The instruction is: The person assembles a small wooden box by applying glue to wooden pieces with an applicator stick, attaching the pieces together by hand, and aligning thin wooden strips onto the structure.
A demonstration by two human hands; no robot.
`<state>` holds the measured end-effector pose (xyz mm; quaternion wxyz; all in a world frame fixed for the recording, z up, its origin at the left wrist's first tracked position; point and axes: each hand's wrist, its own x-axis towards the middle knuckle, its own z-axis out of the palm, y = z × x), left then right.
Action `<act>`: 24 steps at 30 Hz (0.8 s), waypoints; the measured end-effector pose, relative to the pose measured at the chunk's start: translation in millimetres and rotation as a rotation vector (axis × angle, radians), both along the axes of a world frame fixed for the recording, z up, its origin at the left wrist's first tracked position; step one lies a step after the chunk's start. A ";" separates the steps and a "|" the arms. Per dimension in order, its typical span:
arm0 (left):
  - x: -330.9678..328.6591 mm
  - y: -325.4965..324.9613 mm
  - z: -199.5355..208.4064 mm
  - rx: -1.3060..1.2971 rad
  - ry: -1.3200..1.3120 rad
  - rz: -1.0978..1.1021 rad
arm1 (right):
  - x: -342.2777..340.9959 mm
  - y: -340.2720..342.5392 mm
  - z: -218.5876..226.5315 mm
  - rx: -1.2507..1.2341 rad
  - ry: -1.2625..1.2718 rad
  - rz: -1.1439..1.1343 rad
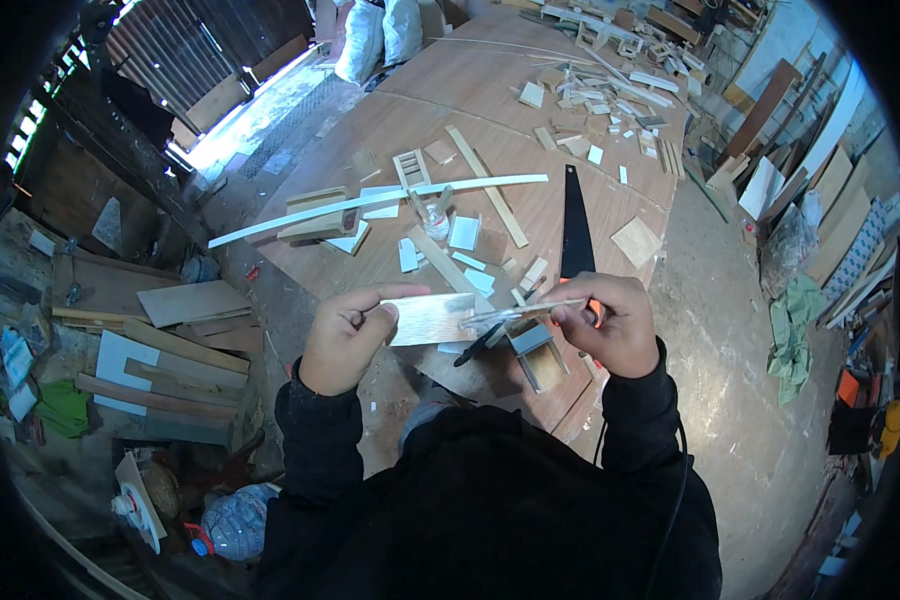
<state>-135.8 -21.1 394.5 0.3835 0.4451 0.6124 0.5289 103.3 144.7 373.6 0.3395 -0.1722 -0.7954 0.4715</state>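
My left hand [340,338] pinches the left end of a small flat rectangle of pale wood [432,318], held level above the table. Between the thumb and fingers of my right hand [610,322] is a thin, light-coloured stick-like tool [530,309]; its kind is unclear. Its far end reaches the right end of the wood piece, and I cannot tell whether they touch. Just below are a slim black tool [480,345] and a small open wooden box [538,362]. A handsaw [574,225] with a black blade lies beyond my right hand, its orange handle partly behind my fingers.
The wooden table [360,130] carries a long pale strip [380,208], a clear jar [434,222], a square wood piece [636,242] and many offcuts [610,95] at the far right. Boards [170,370] lie at left; a water bottle [238,525] stands lower left.
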 end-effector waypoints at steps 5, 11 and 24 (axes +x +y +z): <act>-4.9 0.9 -11.4 -0.013 -0.134 -0.014 | 8.4 5.9 -13.4 0.147 0.068 0.064; -6.6 4.0 -15.6 0.010 -0.185 -0.021 | 11.1 6.5 -17.8 0.328 0.082 0.157; -6.6 2.1 -19.8 -0.002 -0.187 -0.002 | 12.6 7.2 -15.0 0.350 0.101 0.178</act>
